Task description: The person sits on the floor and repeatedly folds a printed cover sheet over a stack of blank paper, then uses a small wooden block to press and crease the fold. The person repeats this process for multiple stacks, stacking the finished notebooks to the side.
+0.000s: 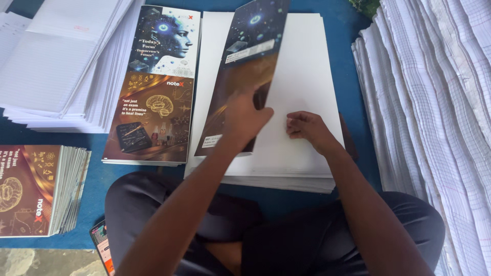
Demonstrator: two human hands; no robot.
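While the person is sitting cross-legged on the blue floor covering (353, 76), their dark-trousered knees (148, 204) are filling the 6 o'clock edge of the view, and a phone (101, 245) is peeking out at 7 o'clock beside the left knee. At 9 o'clock, 1 finished stack of brown-covered notebooks (36, 189) is lying flat, well apart from both hands. Just beyond the knees, the right hand (307, 130) is resting with curled fingers on the stack of white sheets (307, 82), pressing on the top sheet without gripping anything. The left hand (245, 117) is closing around the lower edge of a printed cover sheet (245, 61), pinching it and holding it tilted up off the white stack, its blue end pointing toward 12 o'clock. Beside it toward 10 o'clock, a pile of flat printed covers (153, 87) is lying face up, touching the white stack's left edge. Farther out, stacks of ruled paper (61, 61) are sitting at 11 o'clock, and fanned bundles of squared paper (434, 102) are running along 3 o'clock.
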